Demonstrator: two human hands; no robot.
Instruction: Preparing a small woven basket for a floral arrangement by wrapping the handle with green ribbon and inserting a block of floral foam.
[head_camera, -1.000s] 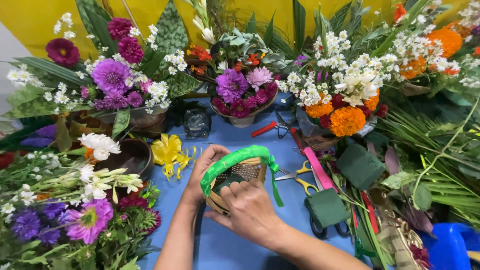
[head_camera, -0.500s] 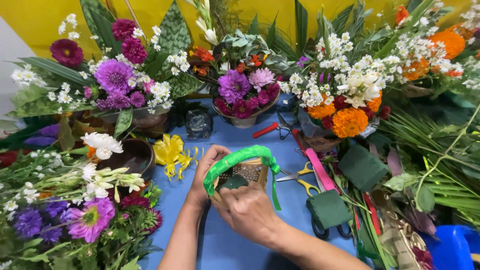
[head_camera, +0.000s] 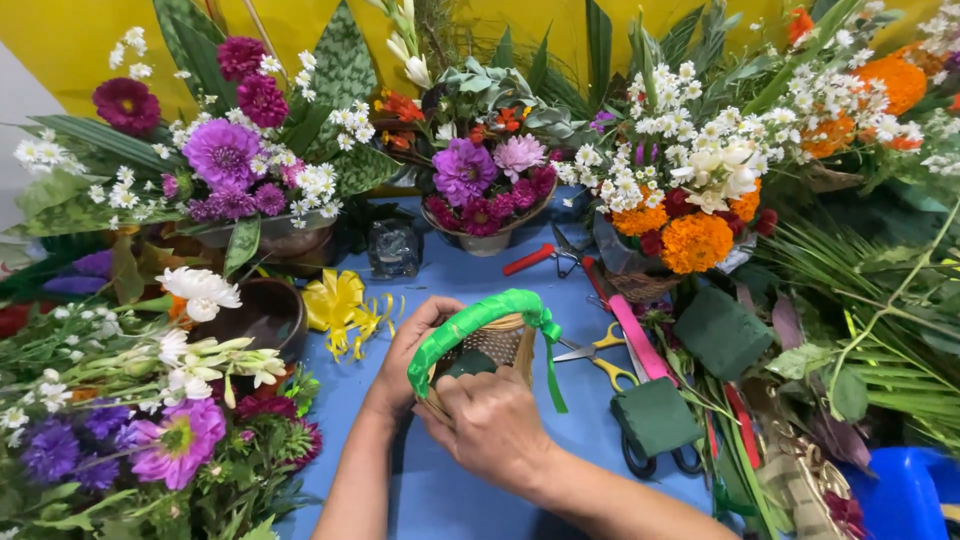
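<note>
Closest to the camera, both hands are on a small wicker basket (head_camera: 495, 345) sitting mid-table on the blue worktop (head_camera: 440, 500), toward the near edge. The right hand (head_camera: 490, 425) is curled over the front rim with fingers closed down, looks like it's pressing a dark green foam block (head_camera: 468, 362) into the basket. The left hand (head_camera: 415, 345) wraps around the left side, fingers gripping the wall just under the green-ribbon-wrapped handle (head_camera: 480, 318).

If you're seating foam like this, I'd say push evenly and straight down while the other hand braces the basket, so it doesn't tip or crack the weave.

Just right of it lie yellow-handled scissors (head_camera: 595, 355) and two more foam blocks (head_camera: 655, 415). To the left there's a yellow ribbon bow (head_camera: 340, 305) beside a dark empty-looking bowl (head_camera: 250, 315). Toward the far edge, a bowl of purple and pink dahlias (head_camera: 485, 190), and a woven basket of orange marigolds with white flowers (head_camera: 690, 235).
</note>
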